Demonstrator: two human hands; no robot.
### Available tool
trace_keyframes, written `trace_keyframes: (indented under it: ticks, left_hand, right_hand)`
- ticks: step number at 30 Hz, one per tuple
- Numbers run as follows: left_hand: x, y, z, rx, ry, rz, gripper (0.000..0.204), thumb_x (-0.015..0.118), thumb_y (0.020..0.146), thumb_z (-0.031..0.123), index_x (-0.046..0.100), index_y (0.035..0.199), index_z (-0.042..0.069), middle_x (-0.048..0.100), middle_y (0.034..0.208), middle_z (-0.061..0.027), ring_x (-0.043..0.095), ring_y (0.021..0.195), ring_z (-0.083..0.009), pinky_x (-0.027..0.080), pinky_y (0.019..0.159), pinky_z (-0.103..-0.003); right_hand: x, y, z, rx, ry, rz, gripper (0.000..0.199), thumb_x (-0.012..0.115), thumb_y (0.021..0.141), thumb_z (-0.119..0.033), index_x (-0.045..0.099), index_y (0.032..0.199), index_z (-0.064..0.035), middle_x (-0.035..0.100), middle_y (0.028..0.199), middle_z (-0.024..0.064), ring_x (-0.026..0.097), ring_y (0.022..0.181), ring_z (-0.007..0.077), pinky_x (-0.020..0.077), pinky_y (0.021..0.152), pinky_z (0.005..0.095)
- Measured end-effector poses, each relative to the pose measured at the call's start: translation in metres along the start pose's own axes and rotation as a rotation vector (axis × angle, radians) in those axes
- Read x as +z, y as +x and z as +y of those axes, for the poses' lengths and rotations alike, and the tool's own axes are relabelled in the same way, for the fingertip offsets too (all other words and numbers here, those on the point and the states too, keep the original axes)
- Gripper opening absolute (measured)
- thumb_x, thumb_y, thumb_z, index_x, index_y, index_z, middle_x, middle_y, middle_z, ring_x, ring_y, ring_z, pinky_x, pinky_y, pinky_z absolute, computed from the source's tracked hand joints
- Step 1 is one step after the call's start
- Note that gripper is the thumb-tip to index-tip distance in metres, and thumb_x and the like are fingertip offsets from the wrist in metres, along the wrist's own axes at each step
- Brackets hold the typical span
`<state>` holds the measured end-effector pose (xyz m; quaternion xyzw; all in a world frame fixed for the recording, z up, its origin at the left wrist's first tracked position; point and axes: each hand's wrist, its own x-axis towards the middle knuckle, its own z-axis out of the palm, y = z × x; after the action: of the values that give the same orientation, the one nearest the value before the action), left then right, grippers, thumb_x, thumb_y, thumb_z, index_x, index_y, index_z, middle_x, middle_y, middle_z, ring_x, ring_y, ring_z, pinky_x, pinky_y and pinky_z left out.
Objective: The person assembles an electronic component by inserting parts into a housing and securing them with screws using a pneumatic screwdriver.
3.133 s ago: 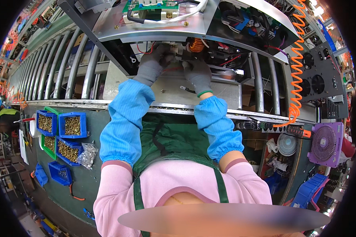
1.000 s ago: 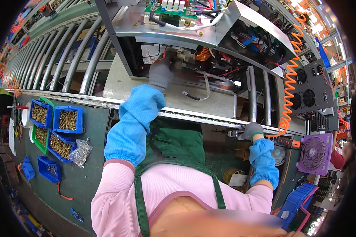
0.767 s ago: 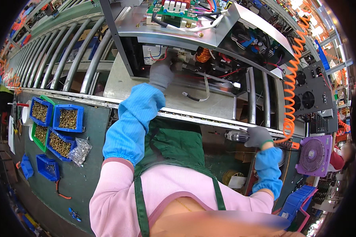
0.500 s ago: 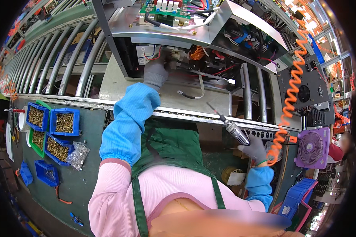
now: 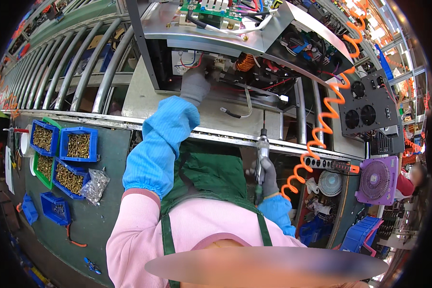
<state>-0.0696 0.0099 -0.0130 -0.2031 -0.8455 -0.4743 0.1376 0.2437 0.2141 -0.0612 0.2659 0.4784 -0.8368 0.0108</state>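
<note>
My left hand (image 5: 195, 87), in a grey glove, reaches into the lower bay of an open metal cabinet (image 5: 201, 44). Its fingertips are beside a white terminal part (image 5: 220, 63) and dark parts, and what they do is hidden. A red wire and a blue wire run just above this hand. An orange-wound coil (image 5: 245, 62) sits farther right in the bay. My right hand (image 5: 269, 175), gloved too, is wrapped round a pneumatic screwdriver (image 5: 262, 151). The tool stands nearly upright in view, its bit pointing at the cabinet, apart from it. A loose white cable (image 5: 247, 105) hangs out of the bay.
An orange coiled air hose (image 5: 317, 139) loops at the right. Blue bins of brass screws (image 5: 78, 146) and a bag of small metal parts (image 5: 96, 187) lie on the left bench (image 5: 115, 230). Metal rollers (image 5: 84, 72) flank the cabinet. A purple fan (image 5: 378, 180) stands far right.
My right hand has brought the screwdriver leftward and turned its bit from slanting left to pointing at the cabinet. The hose has swung along. My left hand stays inside the bay.
</note>
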Motion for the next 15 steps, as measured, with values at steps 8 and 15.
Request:
trace_keyframes:
  ticks: [8, 15]
  left_hand:
    - [0.001, 0.0, 0.009, 0.05, 0.001, 0.031, 0.033, 0.066, 0.082, 0.028, 0.056, 0.111, 0.015, 0.068, 0.09, -0.0091, 0.066, 0.08, -0.0299, 0.053, 0.068, -0.038]
    - [-0.002, 0.002, 0.008, 0.158, 0.199, 0.001, 0.031, 0.065, 0.083, 0.02, 0.056, 0.112, 0.015, 0.068, 0.088, -0.008, 0.067, 0.078, -0.0291, 0.053, 0.066, -0.038]
  right_hand:
    - [0.103, -0.019, -0.052, -0.115, -0.107, -0.228, 0.091, 0.071, 0.069, -0.022, 0.022, 0.146, -0.0143, 0.056, 0.09, 0.0136, 0.062, 0.059, 0.0197, 0.0572, 0.056, 0.0336]
    - [0.133, 0.01, -0.063, -0.099, -0.18, -0.31, 0.096, 0.063, 0.068, -0.017, 0.013, 0.149, -0.0183, 0.056, 0.087, 0.0143, 0.058, 0.053, 0.0187, 0.0535, 0.051, 0.0312]
